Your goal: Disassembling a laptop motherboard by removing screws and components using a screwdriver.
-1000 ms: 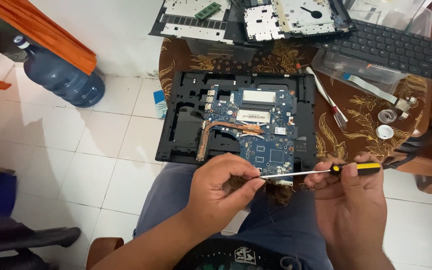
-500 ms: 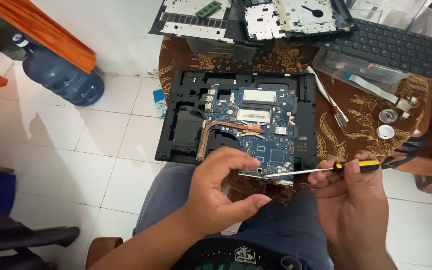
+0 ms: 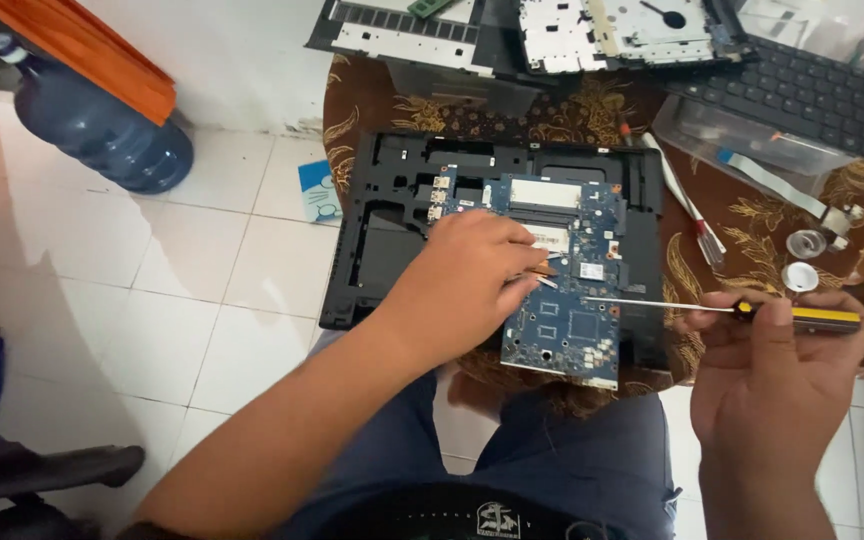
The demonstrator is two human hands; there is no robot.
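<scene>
Black laptop base shell (image 3: 392, 250) lies on the patterned table (image 3: 752, 240), the blue motherboard (image 3: 572, 290) seated inside it. Left hand (image 3: 467, 275) presses down on the board, fingers curled. Right hand (image 3: 772, 370) grips a yellow-handled screwdriver (image 3: 742, 312), just beside the shell.

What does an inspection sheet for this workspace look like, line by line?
Surface: small table with a brown patterned cloth, crowded.
Job's things: black laptop base with blue circuit board; screwdriver.
Clutter: keyboard, metal panels, clear plastic tray, two small round caps, brush.
Hands: left hand rests on the circuit board; right hand grips the screwdriver, tip pointing at the board.
Cables: flat ribbon cable beside the tray.
Surroundings: white tiled floor, blue water bottle, white wall.
</scene>
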